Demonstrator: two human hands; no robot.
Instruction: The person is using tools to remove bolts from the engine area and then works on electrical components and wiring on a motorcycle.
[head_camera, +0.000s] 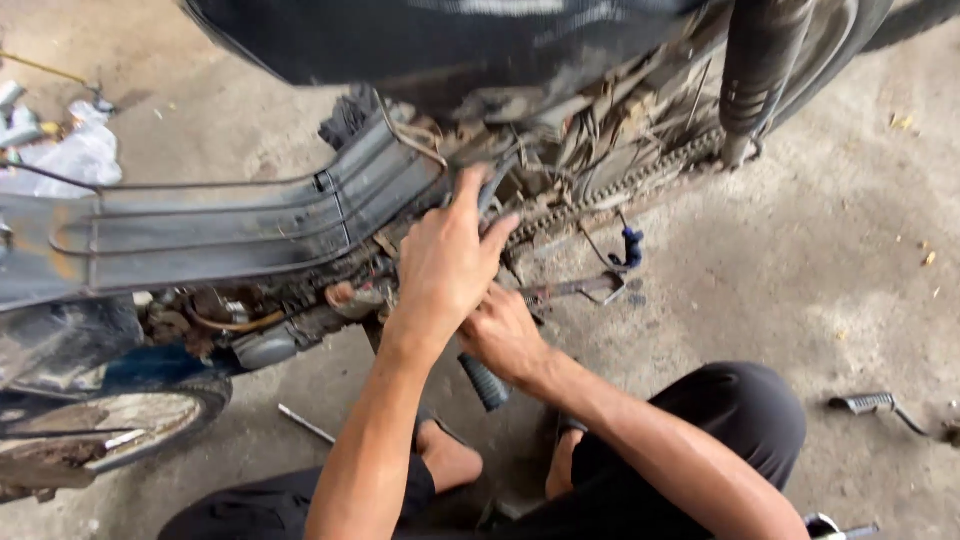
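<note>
Concrete floor (800, 250), grey and stained, fills the scene, small debris scattered at 3 o'clock. Motorcycle (300, 220) stands across the top half, bodywork stripped, grey frame cover (230, 225) running from 9 o'clock toward centre. Front wheel (110, 420) sits at 8 o'clock. Drive chain (610, 190) runs diagonally from centre up to 1 o'clock, beside a dark shock absorber (755, 70) at 1 o'clock.

Left hand (445, 265) is at centre, fingers curled and pressed on a dark part of the engine area just below the frame cover, thumb pointing up; it appears to grip that part, exact thing hidden by the fingers. Right hand (505, 335) is just below and touching the left, at 6 o'clock from it, closed around something near the black rubber footpeg (485, 380); what it grips I cannot tell.

Blue-tipped cable (630, 247) hangs at 2 o'clock from the hands, near a metal bracket (575, 290). Thin metal rod (305, 423) lies on the floor at 7 o'clock. Loose footpeg (870, 403) lies well apart at 4 o'clock. White plastic bag (70, 160) sits at 10 o'clock. Person's knees in black trousers (720, 420) show at 5 o'clock, bare feet beneath the hands.
</note>
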